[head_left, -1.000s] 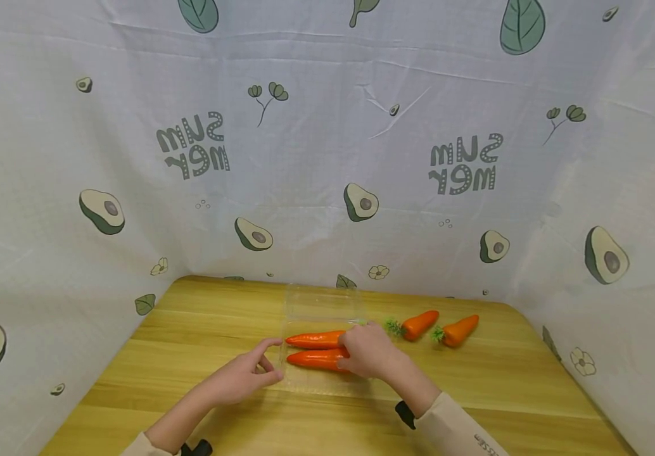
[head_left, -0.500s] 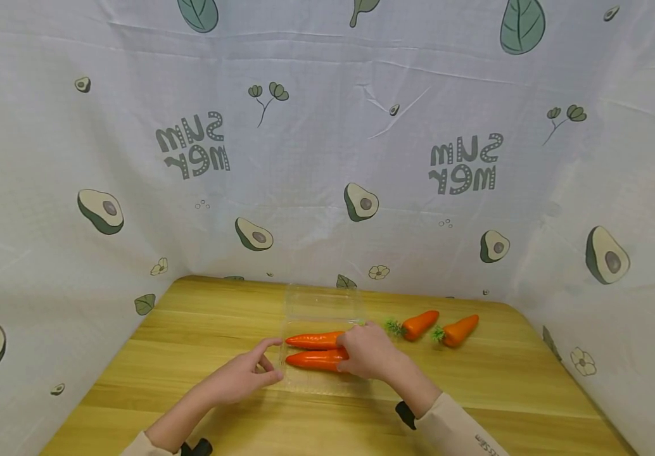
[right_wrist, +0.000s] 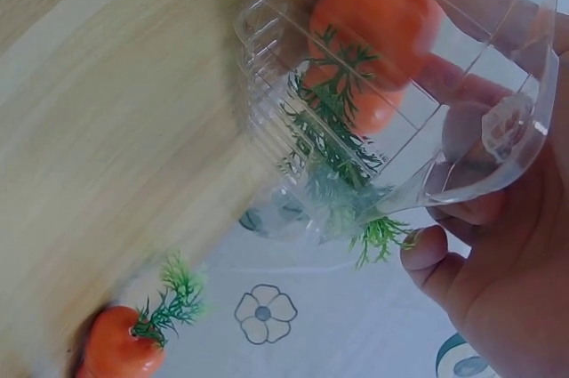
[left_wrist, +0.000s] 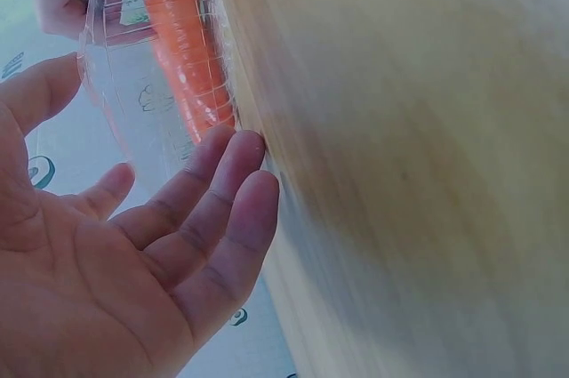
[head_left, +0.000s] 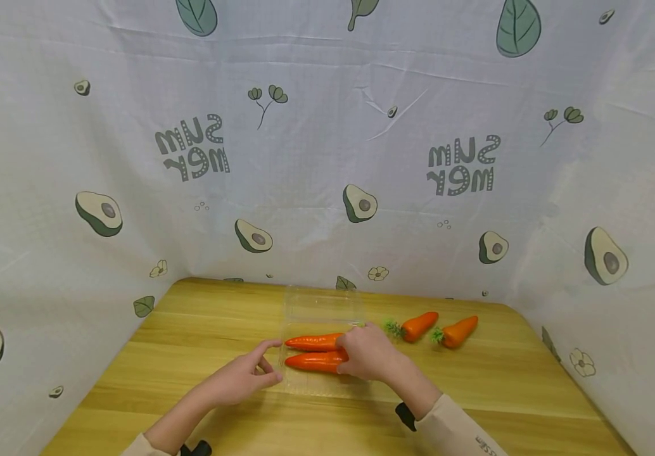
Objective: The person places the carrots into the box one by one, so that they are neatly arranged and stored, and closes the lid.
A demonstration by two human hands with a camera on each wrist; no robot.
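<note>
clear tray (head_left: 316,304) mid-tabletop (head_left: 190,329), two carrots (head_left: 313,361) inside | right hand (head_left: 367,356) fingers curled on near carrot's top end | left hand (head_left: 242,379) fingers straight, touching tray's 9 o'clock edge | risk: flimsy tray slides if left hand slips | spare carrots (head_left: 419,325) at 3 o'clock

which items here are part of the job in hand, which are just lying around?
In hand: clear plastic box; two carrots inside it; right hand on them; left hand at the box's end.
Lying about: two carrots on the table.
</note>
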